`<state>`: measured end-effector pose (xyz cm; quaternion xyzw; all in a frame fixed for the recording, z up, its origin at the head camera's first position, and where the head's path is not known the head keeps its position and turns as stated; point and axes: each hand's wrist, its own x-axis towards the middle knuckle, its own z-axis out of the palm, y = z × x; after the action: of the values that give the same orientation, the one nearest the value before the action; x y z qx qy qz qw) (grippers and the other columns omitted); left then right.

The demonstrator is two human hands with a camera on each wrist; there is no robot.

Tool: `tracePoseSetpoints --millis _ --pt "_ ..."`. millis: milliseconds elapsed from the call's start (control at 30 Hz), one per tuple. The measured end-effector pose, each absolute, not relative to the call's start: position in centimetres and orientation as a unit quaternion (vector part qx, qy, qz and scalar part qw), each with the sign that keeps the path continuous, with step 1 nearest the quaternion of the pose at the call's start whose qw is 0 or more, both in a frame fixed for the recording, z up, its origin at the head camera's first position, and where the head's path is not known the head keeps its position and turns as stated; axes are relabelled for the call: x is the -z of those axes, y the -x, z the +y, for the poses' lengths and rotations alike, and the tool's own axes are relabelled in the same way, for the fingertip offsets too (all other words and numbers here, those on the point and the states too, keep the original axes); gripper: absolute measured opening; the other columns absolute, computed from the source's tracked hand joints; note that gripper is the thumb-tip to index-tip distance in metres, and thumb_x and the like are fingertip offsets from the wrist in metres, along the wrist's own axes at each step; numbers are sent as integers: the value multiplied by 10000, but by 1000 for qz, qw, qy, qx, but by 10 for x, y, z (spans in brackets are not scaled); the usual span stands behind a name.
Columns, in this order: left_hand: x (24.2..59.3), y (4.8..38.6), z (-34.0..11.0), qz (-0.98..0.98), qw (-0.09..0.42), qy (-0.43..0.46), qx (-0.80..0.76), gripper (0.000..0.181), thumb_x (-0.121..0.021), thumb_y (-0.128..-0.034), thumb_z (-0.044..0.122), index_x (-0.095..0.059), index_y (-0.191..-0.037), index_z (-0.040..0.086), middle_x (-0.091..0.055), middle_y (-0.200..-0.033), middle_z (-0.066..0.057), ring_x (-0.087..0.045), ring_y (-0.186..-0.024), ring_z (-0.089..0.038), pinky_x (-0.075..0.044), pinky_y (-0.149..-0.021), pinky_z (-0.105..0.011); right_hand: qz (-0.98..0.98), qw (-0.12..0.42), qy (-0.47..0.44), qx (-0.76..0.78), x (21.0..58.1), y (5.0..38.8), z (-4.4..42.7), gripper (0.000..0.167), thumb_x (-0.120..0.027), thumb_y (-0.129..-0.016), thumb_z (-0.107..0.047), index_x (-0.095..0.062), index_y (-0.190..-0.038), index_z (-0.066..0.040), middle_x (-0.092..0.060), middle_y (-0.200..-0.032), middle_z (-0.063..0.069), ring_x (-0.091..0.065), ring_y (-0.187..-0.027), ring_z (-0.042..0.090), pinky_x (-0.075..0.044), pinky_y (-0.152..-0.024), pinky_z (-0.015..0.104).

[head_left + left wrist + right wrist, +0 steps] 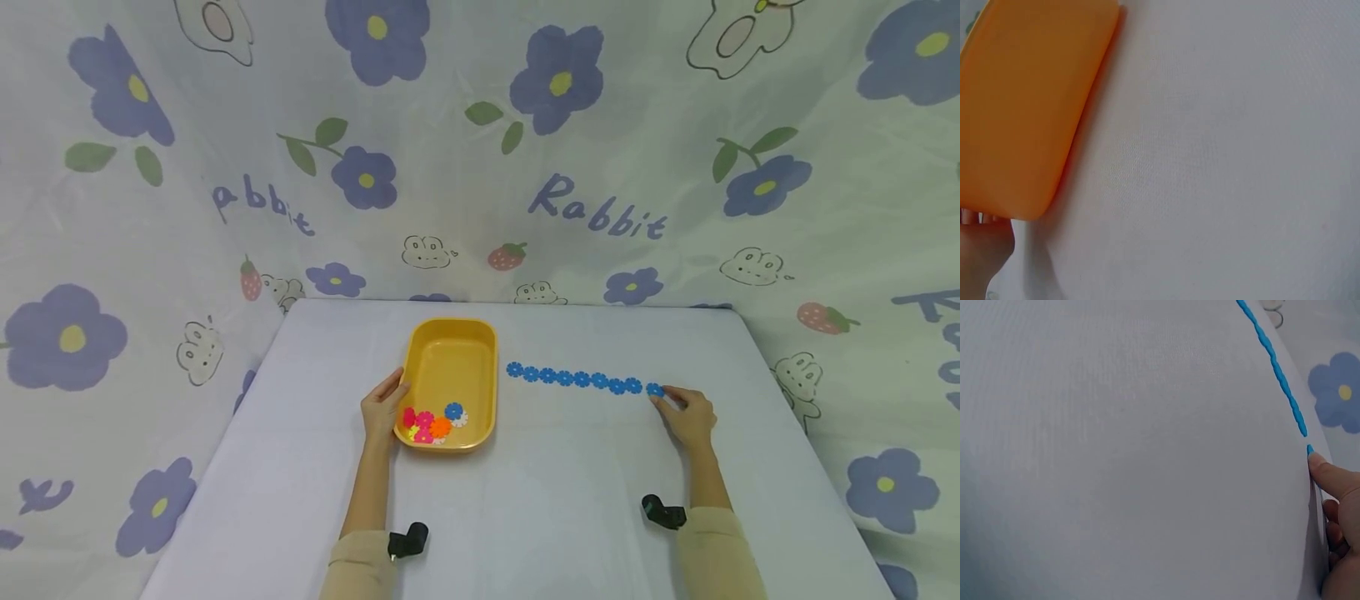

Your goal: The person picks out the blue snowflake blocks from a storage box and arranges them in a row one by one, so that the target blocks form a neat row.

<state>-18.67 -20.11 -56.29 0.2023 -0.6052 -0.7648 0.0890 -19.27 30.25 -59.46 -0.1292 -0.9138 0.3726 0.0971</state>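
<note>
In the head view my left hand (381, 410) grips the left edge of a yellow tray (452, 358), thumb over the rim. The left wrist view shows the tray's orange-looking outer side (1029, 106), with the hand (982, 250) at its lower end. My right hand (692, 419) pinches a blue flower-shaped disc (654, 389) between thumb and fingers at the table surface. Just left of it runs a row of several blue flower discs (582, 379), laid edge to edge. A small gap separates the pinched disc (1310, 449) from the row's end in the right wrist view.
Inside the tray's near end lie several flower discs in pink, orange (440, 427), yellow, white and blue (453, 411). A white cloth covers the table (555, 500). Behind it hangs a flower-and-rabbit patterned curtain (450, 167). Black wrist cameras (408, 540) sit at both sleeves.
</note>
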Motion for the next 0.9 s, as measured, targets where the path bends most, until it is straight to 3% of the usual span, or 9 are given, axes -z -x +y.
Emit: tracePoseSetpoints --millis 600,900 --pt "562 186 -201 -604 90 -204 765 435 -672 -862 69 -559 -1274 -15 -564 -1304 -117 -489 -1247 -207 -456 -909 -149 -937 70 102 -328 589 191 301 422 -594 -910 -226 -545 -1270 -13 -483 -1230 316 -333 -1193 521 -240 -928 641" --pt "563 186 -200 -606 89 -206 763 435 -674 -859 67 -559 -1270 -19 -577 -1291 -92 -479 -1257 -210 -457 -908 -149 -927 91 128 -342 592 192 298 354 -620 -903 -218 -605 -1171 12 -490 -1241 295 -345 -1208 496 -216 -967 649"
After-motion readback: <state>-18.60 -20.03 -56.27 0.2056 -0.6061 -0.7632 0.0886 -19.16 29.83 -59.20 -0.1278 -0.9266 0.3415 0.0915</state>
